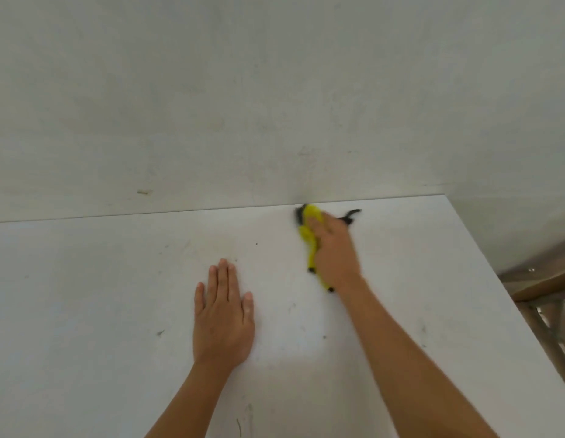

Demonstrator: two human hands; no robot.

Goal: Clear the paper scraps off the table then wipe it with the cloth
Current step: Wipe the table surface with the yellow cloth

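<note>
A yellow cloth with black edging (310, 235) lies bunched on the white table (85, 295) near its far edge. My right hand (333, 251) presses down on the cloth and covers most of it; the hand looks blurred. My left hand (222, 314) rests flat on the table to the left, palm down, fingers together, holding nothing. No paper scraps show on the table, only small dark specks and scuff marks.
A pale wall (275, 90) rises directly behind the table's far edge. The table's right edge runs diagonally down to the lower right. Beyond it stands a brown wooden stool or frame (540, 289).
</note>
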